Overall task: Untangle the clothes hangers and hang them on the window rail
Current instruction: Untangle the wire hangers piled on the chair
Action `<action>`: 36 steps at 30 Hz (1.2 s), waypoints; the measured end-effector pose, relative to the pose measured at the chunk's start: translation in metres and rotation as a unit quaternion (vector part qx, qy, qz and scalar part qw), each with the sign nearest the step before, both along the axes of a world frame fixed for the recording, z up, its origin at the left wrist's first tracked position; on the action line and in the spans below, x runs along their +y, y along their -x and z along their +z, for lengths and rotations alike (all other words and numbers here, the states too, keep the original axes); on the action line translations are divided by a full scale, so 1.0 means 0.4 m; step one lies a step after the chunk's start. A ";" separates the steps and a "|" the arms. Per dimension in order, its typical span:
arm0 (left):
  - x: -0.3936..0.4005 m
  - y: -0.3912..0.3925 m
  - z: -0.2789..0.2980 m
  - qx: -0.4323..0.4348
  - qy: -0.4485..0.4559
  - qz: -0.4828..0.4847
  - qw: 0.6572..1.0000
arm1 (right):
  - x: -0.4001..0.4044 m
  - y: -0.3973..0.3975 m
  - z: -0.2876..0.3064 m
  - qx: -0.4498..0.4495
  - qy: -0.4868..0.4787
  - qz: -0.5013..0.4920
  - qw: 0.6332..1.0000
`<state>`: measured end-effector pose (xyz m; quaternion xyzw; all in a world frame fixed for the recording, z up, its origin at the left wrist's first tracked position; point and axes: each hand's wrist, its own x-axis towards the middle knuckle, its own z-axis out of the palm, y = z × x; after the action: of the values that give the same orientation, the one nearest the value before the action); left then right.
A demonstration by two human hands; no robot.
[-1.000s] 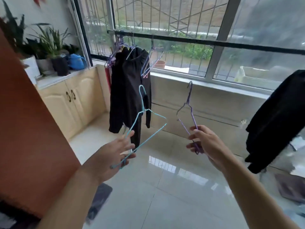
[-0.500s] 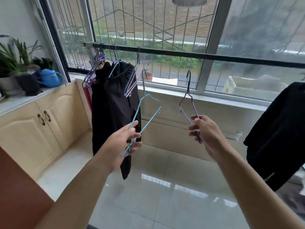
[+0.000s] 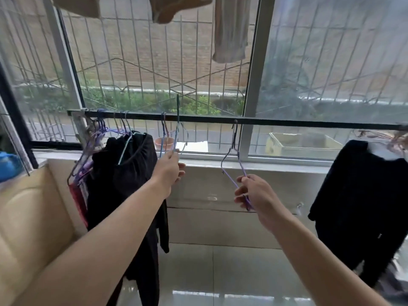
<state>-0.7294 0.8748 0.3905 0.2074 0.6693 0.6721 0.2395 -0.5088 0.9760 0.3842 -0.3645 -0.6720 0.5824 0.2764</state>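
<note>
Hangers: two thin wire clothes hangers are being raised to the window, one in each hand, no longer tangled with each other.
Purple wire hanger [image 3: 234, 164]: its hook is sitting at the black horizontal window rail [image 3: 309, 124], just left of the white window post; whether the hook is fully over the bar is hard to tell.
Right hand [image 3: 257, 195]: its grip is pinching the lower wire of the purple hanger, fingers curled round it.
Light blue wire hanger [image 3: 176, 131]: it is being held upright and edge-on, its hook reaching above the rail and not yet seated on it.
Left hand [image 3: 170, 171]: its grip is closing round the lower part of the blue hanger, fingers wrapped, thumb side hidden.
Neighbours on the rail: another bare hanger [image 3: 163, 133] is hanging just beside the blue one, and a bunch of purple hangers [image 3: 99, 138] with a black garment [image 3: 123, 184] is crowding the rail's left end.
Further out: a second dark garment [image 3: 364, 195] is hanging at the right; pale cloths [image 3: 229, 29] are dangling overhead; a cream cabinet [image 3: 33, 206] is standing at the left.
Risk, blue hanger: lowering it so close to the bare hanger could be catching hook in hook, tangling them afresh.
Risk, purple hanger: letting go before the hook is seated could be dropping it to the tiled floor [image 3: 209, 272].
Risk, attention: working both hands at once is likely splitting the aim.
</note>
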 end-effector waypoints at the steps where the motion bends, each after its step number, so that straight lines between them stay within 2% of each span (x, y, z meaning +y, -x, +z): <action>1: 0.012 0.019 0.003 0.000 0.001 0.003 1.000 | 0.002 0.015 0.001 -0.002 -0.003 0.004 1.000; 6: 0.075 0.123 0.016 -0.037 0.046 0.004 0.998 | 0.029 0.094 0.015 0.001 -0.003 0.009 1.000; 9: 0.086 0.139 -0.028 -0.076 0.092 -0.002 0.993 | 0.048 0.118 0.008 -0.004 -0.002 0.003 1.000; 12: 0.085 0.134 -0.062 -0.071 0.120 -0.010 0.990 | 0.062 0.137 -0.001 -0.002 0.007 0.002 1.000; 14: 0.092 0.147 -0.071 -0.056 0.133 -0.015 0.989 | 0.070 0.152 -0.004 -0.003 0.012 0.000 1.000; 20: 0.061 0.176 -0.075 0.067 0.193 -0.024 0.979 | 0.042 0.208 -0.014 -0.010 0.017 0.023 1.000; 22: 0.023 0.160 -0.048 0.112 0.198 -0.024 0.974 | 0.045 0.258 0.008 -0.010 0.003 0.023 1.000; 25: -0.026 0.169 -0.029 0.135 0.183 -0.007 0.974 | 0.074 0.382 0.042 -0.014 -0.035 0.022 0.999; 30: -0.108 0.186 -0.009 0.123 0.194 0.026 0.973 | 0.100 0.563 0.014 -0.096 -0.098 0.046 0.990; 34: -0.147 0.191 -0.008 0.100 0.197 0.040 0.974 | 0.060 0.629 -0.024 -0.187 -0.195 0.074 0.960; 36: -0.156 0.190 -0.008 0.097 0.196 0.047 0.975 | 0.034 0.646 -0.031 -0.192 -0.207 0.079 0.956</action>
<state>-0.8054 0.8123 0.3875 0.1884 0.8172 0.5149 0.1777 -0.7672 0.9895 0.3720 -0.3497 -0.8451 0.3695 0.1644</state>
